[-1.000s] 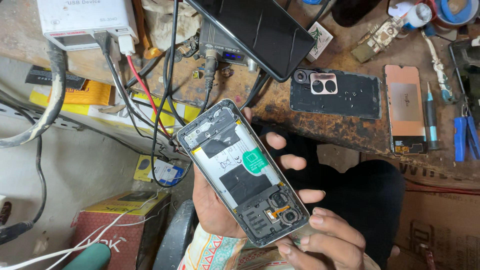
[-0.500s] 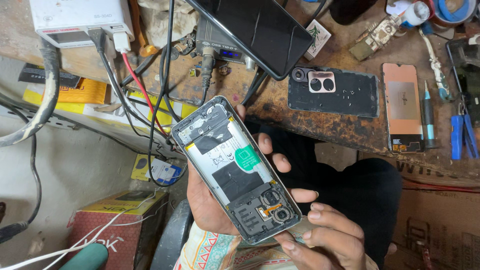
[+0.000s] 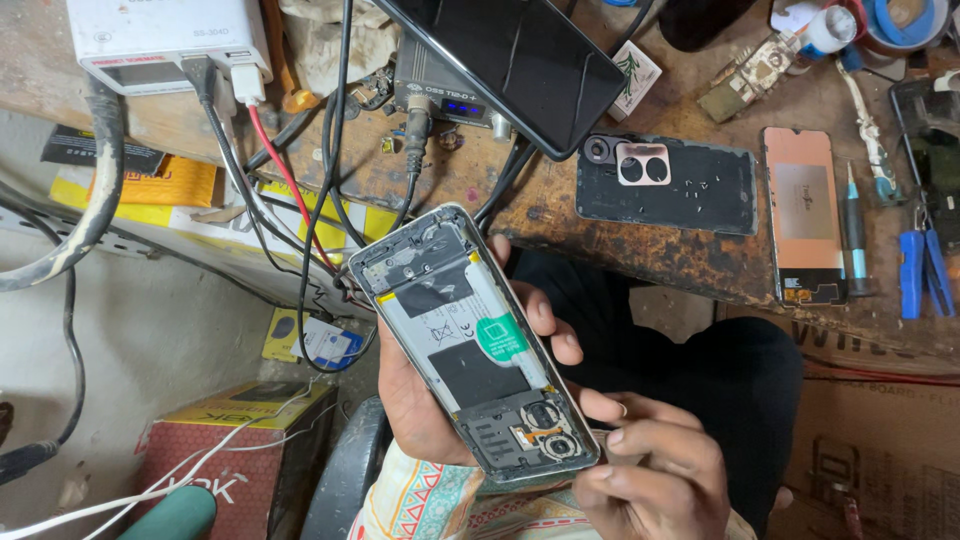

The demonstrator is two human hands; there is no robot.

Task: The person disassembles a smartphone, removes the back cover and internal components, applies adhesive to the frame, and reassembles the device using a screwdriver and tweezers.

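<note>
My left hand (image 3: 425, 400) cradled the opened phone (image 3: 472, 340), fingers curled round its edges, above my lap. Its long axis ran diagonally, camera end toward me, lower right. My right hand (image 3: 650, 470) pinched that corner, possibly holding a small tool.

opened phone (image 3: 475, 345) on left hand (image 3: 425, 400), right hand (image 3: 650, 470) at its lower end, workbench (image 3: 650, 250) behind

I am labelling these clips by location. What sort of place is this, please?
Most likely a phone repair bench. The left hand holds an opened phone; a removed back cover and a screwdriver lie on the worn workbench.
</note>
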